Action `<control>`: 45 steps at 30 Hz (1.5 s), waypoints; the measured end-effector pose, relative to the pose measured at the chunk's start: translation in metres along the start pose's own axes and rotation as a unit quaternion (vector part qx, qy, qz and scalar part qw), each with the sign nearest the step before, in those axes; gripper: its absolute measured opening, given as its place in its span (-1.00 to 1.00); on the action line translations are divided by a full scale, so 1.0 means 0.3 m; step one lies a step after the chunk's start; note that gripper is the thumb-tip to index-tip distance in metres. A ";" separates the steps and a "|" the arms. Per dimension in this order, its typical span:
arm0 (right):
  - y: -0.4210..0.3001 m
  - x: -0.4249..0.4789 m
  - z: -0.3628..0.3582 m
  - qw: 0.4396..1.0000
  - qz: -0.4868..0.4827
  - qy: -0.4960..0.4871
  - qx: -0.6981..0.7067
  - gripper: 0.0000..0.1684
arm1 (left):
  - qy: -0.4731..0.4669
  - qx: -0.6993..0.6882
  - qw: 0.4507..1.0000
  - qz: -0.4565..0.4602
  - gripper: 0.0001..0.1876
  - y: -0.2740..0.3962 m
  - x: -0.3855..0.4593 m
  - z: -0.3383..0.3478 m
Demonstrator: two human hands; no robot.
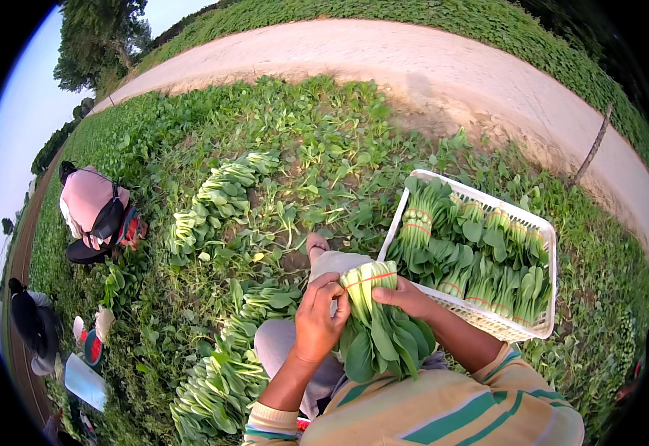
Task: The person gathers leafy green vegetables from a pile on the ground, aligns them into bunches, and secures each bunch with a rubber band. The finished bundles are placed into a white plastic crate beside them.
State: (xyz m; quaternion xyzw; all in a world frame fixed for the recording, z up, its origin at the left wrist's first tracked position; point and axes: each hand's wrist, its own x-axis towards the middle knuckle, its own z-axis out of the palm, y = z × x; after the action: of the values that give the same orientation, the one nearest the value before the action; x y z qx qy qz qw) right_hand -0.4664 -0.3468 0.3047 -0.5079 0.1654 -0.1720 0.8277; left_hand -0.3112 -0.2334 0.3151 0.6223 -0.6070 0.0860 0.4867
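Observation:
A bunch of bok choy (383,334) is held upside down over my lap, white stems up and green leaves hanging. An orange-red band (377,279) runs around its stems. My right hand (405,298) grips the bunch from the right, thumb across the stems. On the other side, the fingers of my left hand (321,312) pinch together at the band's left end. Right of my knees, a white plastic crate (553,279) holds two rows of banded bok choy bunches (416,223).
Loose bok choy lies in piles by my left knee (218,368) and farther ahead (218,195). A person in pink (90,200) bends over at left; another person (29,323) is beyond a pale blue box (84,382). A wooden stake (592,145) stands beside the dirt road (358,50).

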 end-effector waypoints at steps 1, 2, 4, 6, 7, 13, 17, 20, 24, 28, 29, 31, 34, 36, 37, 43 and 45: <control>-0.013 0.005 0.009 1.000 -0.016 0.005 -0.025 -0.30 | -0.003 -0.056 0.997 -0.049 -0.76 0.004 0.000 -0.002; -0.041 0.014 0.019 0.997 -0.052 -0.012 -0.064 -0.19 | -0.007 -0.111 0.989 -0.098 -0.75 0.018 0.000 -0.011; -0.043 0.013 0.064 0.973 -0.126 0.081 -0.173 -0.09 | -0.029 -0.187 0.971 -0.148 -0.72 0.033 0.009 -0.027; -0.063 0.012 0.082 0.944 -0.157 0.112 -0.269 0.07 | -0.006 -0.264 0.952 -0.154 -0.68 0.011 0.005 0.013; -0.069 0.007 0.083 0.942 -0.155 0.099 -0.280 0.09 | 0.007 -0.301 0.941 -0.156 -0.66 0.006 0.007 0.026; -0.107 -0.024 0.079 0.969 -0.077 0.074 -0.222 0.11 | 0.023 -0.488 0.844 -0.221 -0.72 -0.066 -0.024 0.031; -0.070 0.017 0.007 0.946 -0.071 0.103 -0.299 -0.01 | -0.021 -0.464 0.853 -0.240 -0.65 -0.118 -0.074 0.081; -0.009 0.047 -0.033 0.894 -0.114 0.130 -0.413 -0.13 | -0.050 -0.452 0.850 -0.266 -0.38 -0.104 -0.064 0.101; -0.008 0.092 -0.006 0.874 -0.202 0.104 -0.430 -0.21 | -0.148 -0.302 0.910 -0.243 -0.21 -0.139 -0.069 0.122; 0.000 0.119 0.002 0.855 -0.155 0.087 -0.488 -0.28 | -0.157 -0.242 0.933 -0.216 -0.21 -0.131 -0.048 0.118; 0.001 0.119 0.008 0.866 -0.133 0.098 -0.472 -0.31 | -0.156 -0.240 0.934 -0.216 -0.22 -0.130 -0.044 0.119; 0.016 0.114 0.021 0.864 -0.141 0.133 -0.465 -0.40 | -0.160 -0.266 0.925 -0.221 -0.24 -0.144 -0.058 0.127; 0.036 0.121 0.016 0.866 -0.151 0.172 -0.444 -0.54 | -0.163 -0.287 0.917 -0.224 -0.26 -0.141 -0.056 0.139; 0.040 0.127 0.009 0.871 -0.150 0.188 -0.428 -0.59 | -0.166 -0.290 0.916 -0.224 -0.28 -0.137 -0.051 0.147; 0.038 0.129 0.007 0.874 -0.145 0.193 -0.421 -0.60 | -0.167 -0.289 0.916 -0.225 -0.29 -0.138 -0.054 0.148; 0.049 0.163 -0.067 0.916 -0.103 0.192 -0.338 -0.29 | -0.141 -0.312 0.910 -0.235 -0.38 -0.172 -0.092 0.200; 0.080 0.123 -0.077 0.909 -0.137 0.204 -0.338 0.02 | -0.108 -0.413 0.853 -0.301 -0.40 -0.161 -0.119 0.206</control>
State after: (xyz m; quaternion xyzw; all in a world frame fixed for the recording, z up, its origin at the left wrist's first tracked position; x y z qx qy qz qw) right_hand -0.4414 -0.3715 0.2695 -0.7284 0.3081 -0.3174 0.5233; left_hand -0.3094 -0.2634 0.2344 0.5215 -0.4187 -0.3910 0.6323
